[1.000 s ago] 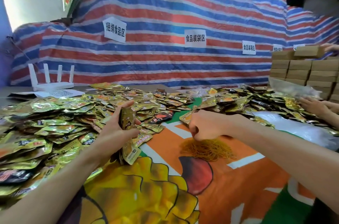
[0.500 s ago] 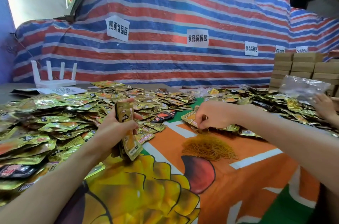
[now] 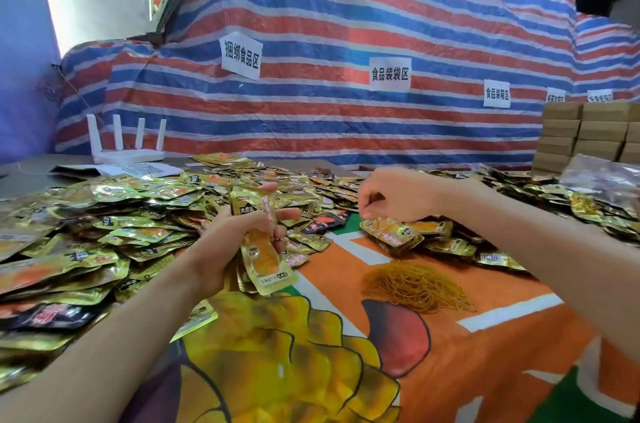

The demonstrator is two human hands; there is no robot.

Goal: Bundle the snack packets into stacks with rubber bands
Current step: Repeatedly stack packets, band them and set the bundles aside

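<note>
My left hand (image 3: pixel 228 239) grips an upright stack of gold snack packets (image 3: pixel 261 246) above the table's middle. My right hand (image 3: pixel 394 195) hovers to the right of it, fingers pinched together over a small heap of packets (image 3: pixel 401 232); a thin rubber band may be between the fingertips, but it is too small to tell. A loose tangle of yellow rubber bands (image 3: pixel 415 287) lies on the orange cloth below the right hand. A wide pile of gold packets (image 3: pixel 90 232) covers the left half of the table.
More packets (image 3: pixel 571 200) spread along the far right, beside a clear plastic bag (image 3: pixel 602 176) and stacked cardboard boxes (image 3: pixel 588 131). A white router (image 3: pixel 126 145) stands at the back left. A striped tarp (image 3: pixel 346 24) walls the back. The printed tablecloth (image 3: pixel 450 353) shows near me.
My right hand lifted away from the rubber bands and moved up and back over the small packet heap. My left hand raised the packet stack slightly. The other person's hands at the far right left the view.
</note>
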